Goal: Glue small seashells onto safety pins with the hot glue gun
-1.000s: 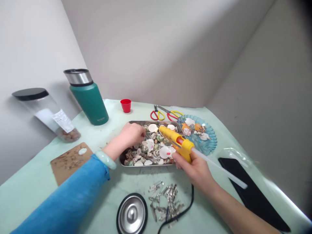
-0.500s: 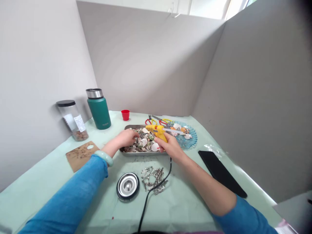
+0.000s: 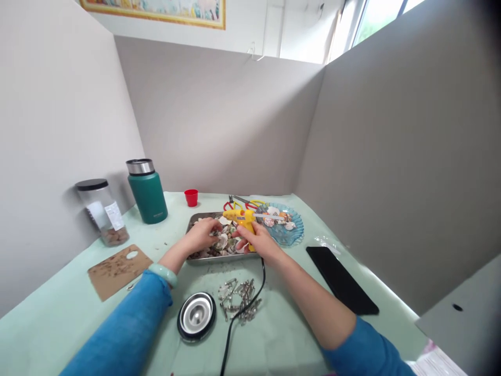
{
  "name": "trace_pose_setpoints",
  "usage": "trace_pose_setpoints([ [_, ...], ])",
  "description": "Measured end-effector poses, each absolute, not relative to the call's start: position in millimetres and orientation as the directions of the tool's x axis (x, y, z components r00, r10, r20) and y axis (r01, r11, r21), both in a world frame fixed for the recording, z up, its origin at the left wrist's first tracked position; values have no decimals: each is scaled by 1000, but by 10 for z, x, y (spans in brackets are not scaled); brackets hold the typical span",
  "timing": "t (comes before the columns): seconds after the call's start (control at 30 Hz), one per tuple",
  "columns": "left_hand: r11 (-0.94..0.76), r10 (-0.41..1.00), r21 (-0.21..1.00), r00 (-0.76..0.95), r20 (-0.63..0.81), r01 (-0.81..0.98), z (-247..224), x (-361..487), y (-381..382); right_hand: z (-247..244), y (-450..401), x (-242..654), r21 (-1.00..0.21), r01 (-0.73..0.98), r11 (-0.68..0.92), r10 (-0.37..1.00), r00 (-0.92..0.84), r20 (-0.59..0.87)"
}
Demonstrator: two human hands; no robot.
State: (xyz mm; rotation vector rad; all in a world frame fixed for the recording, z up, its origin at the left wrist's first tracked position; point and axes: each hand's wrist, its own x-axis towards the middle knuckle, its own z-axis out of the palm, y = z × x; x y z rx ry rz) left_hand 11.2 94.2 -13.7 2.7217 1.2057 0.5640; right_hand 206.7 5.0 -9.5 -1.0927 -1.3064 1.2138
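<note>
My right hand (image 3: 261,241) is wrapped round the handle of a yellow hot glue gun (image 3: 241,216), whose nozzle points left above a metal tray (image 3: 219,259). A clear glue stick (image 3: 268,215) sticks out of its back end. Inside the tray lie many seashells (image 3: 222,241), white, brown and greenish. My left hand (image 3: 202,235) is over the tray's left part, fingers curled down at the shells; what they pinch, if anything, is too small to make out. The gun's black cord (image 3: 250,302) runs down toward me across a pile of metal clips (image 3: 247,293).
Behind the tray are pliers and scissors (image 3: 246,202), and a blue glass plate (image 3: 293,237) with shells stands at right. A red cup (image 3: 191,198), green bottle (image 3: 147,198), jar (image 3: 113,236), brown board (image 3: 113,274), round lid (image 3: 197,317) and black slab (image 3: 340,279) lie around.
The head view has tilted up and turned slightly right, so things sit lower and farther left. My left hand stays at the shells. The glue gun remains in my right hand above the tray.
</note>
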Motion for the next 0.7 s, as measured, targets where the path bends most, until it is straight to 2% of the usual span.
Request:
trace_pose_setpoints([
  [0.13, -628, 778, 384, 563, 280, 677, -105, 116, 911, -85, 41, 2073, -996, -35, 83, 996, -40, 84],
  [0.27, -584, 811, 508, 485, 328, 633, -52, 108, 844, -59, 40, 2037, -995, -61, 76, 997, 21, 74],
  [0.4, -599, 800, 531, 480, 360, 600, 9, 113, 688, -18, 72, 1903, -995, -83, 58, 998, 37, 55],
  [0.53, -606, 794, 609, 444, 416, 512, 23, 155, 490, -31, 91, 1779, -989, -113, 97, 993, 71, 89],
  [0.7, -613, 789, 642, 397, 469, 461, -8, 233, 359, -90, 55, 1755, -979, -128, 160, 987, 6, 160],
])
